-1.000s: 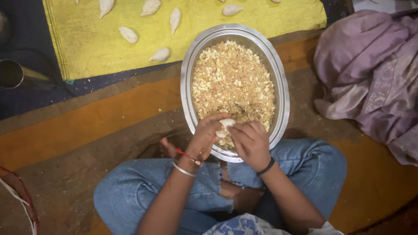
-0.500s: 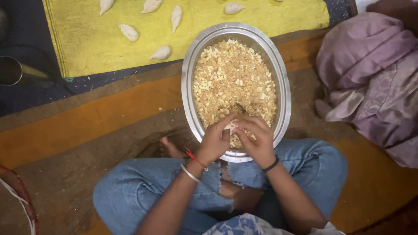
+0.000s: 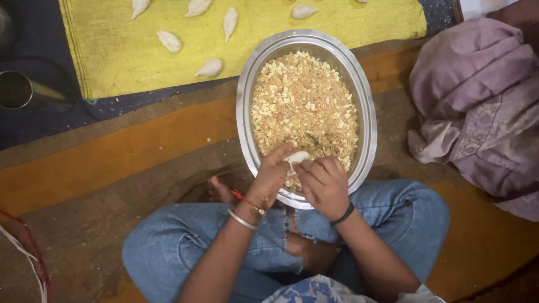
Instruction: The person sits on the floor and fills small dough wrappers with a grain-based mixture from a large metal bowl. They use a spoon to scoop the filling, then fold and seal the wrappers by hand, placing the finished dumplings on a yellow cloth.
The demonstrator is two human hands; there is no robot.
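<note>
An oval steel tray heaped with crumbly yellow-brown filling rests on the floor in front of my crossed legs. Over its near end, my left hand and my right hand pinch a small white dough piece between their fingertips. Both hands grip the dough together, just above the filling. A metal bangle and a red thread sit on my left wrist, a dark band on my right.
A yellow cloth beyond the tray carries several shaped white dumplings. A steel cup stands at the far left on dark fabric. A person in purple cloth sits at the right. Red cord lies at lower left.
My two hands stayed over the tray's near end, working the dough piece; the fingers shifted slightly and closed tighter around it. The view has drifted a little.
</note>
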